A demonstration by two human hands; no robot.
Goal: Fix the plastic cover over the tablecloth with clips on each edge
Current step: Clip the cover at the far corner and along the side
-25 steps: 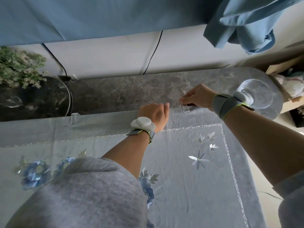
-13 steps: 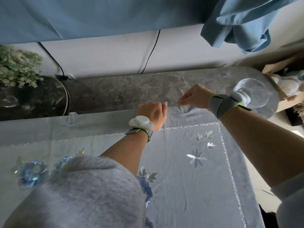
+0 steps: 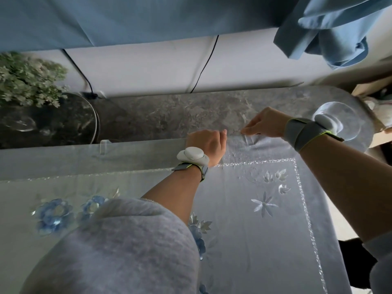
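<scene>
A pale blue tablecloth (image 3: 254, 230) with embroidered flowers lies under a clear plastic cover (image 3: 137, 153) on the table. A transparent clip (image 3: 104, 147) sits on the far edge at the left. My left hand (image 3: 206, 145) is closed over the far edge, pressing cover and cloth down. Just to its right, my right hand (image 3: 265, 124) pinches a second clear clip (image 3: 248, 139) at the same edge, where the cloth puckers slightly. Both wrists wear bands with white sensors.
A grey marble ledge (image 3: 180, 111) runs behind the table. On it stand a plant (image 3: 27, 79) over a dark round glass top at the left and a clear glass dish (image 3: 339, 122) at the right. Blue curtains hang above. Black cables run down the white wall.
My right hand has drawn the clear clip slightly nearer along the far edge, puckering the cloth. The left hand has stayed closed on the edge.
</scene>
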